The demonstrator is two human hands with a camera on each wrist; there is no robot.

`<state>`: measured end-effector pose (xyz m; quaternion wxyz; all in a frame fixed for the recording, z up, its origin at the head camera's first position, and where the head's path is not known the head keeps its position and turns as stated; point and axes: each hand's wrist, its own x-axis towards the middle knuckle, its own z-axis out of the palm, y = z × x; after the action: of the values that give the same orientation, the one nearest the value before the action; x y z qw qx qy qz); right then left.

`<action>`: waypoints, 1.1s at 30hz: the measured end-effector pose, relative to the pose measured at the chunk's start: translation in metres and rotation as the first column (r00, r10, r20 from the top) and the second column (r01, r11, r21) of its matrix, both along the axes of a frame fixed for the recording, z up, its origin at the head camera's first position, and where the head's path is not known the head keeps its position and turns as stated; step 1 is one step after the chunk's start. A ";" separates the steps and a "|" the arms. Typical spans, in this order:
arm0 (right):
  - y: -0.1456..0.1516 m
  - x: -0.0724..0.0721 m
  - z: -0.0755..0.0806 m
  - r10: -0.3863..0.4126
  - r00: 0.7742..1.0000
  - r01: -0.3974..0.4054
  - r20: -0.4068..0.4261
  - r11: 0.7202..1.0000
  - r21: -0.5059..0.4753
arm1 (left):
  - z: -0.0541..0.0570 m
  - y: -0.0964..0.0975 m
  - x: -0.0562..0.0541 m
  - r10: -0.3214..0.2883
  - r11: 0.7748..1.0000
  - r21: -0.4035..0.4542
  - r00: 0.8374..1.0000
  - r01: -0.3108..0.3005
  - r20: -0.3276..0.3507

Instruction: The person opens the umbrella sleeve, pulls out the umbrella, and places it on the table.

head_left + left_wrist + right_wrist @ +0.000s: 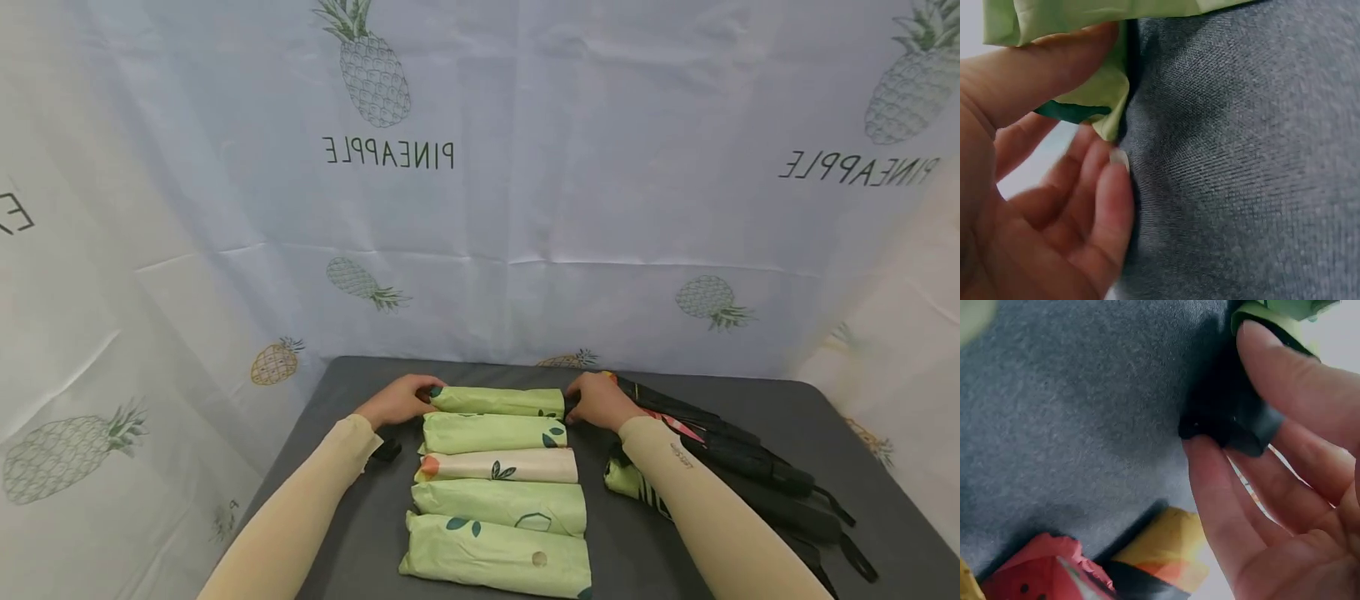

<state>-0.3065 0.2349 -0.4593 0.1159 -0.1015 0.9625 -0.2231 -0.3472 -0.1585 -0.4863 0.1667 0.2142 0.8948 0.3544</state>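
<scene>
Five cloth-wrapped rolls, which look like folded umbrellas in sleeves, lie in a row. My left hand (399,402) pinches the left end of the farthest one, a pale green folded umbrella (498,401). In the left wrist view, its green cloth (1100,87) with a dark leaf print sits between thumb and fingers. My right hand (602,402) holds the other end. A black end piece (1232,406) protrudes from the green sleeve there, between thumb and fingertips. Closest to it in the row is another green roll (491,432).
The grey table (360,533) carries a pile of black folded umbrellas (750,467) with wrist straps at right, partly behind my right forearm. A green striped one (626,479) lies beside them. A red seed-print one (1041,575) shows below. A pineapple-print curtain (525,208) hangs behind.
</scene>
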 end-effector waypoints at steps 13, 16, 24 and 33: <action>0.001 0.010 0.038 -0.004 0.997 -0.010 -0.074 0.984 -0.177 | 0.041 -0.023 0.009 0.031 0.981 0.189 0.996 -0.046 0.082; 0.008 0.021 0.044 -0.036 0.998 0.023 -0.043 0.963 -0.270 | 0.050 -0.024 0.022 0.002 0.959 0.282 0.993 -0.036 0.119; 0.025 0.067 0.040 -0.130 0.989 0.148 0.072 0.808 -0.571 | 0.051 -0.011 0.063 0.020 0.885 0.455 0.985 -0.098 0.173; 0.029 0.103 0.024 -0.192 0.974 0.223 0.118 0.741 -0.634 | 0.048 -0.001 0.091 -0.028 0.851 0.522 0.985 -0.065 0.168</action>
<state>-0.2031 0.2639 -0.4356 0.0703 -0.0224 0.8300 -0.5528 -0.2559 -0.1595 -0.4384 0.1740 0.2121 0.7485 0.6038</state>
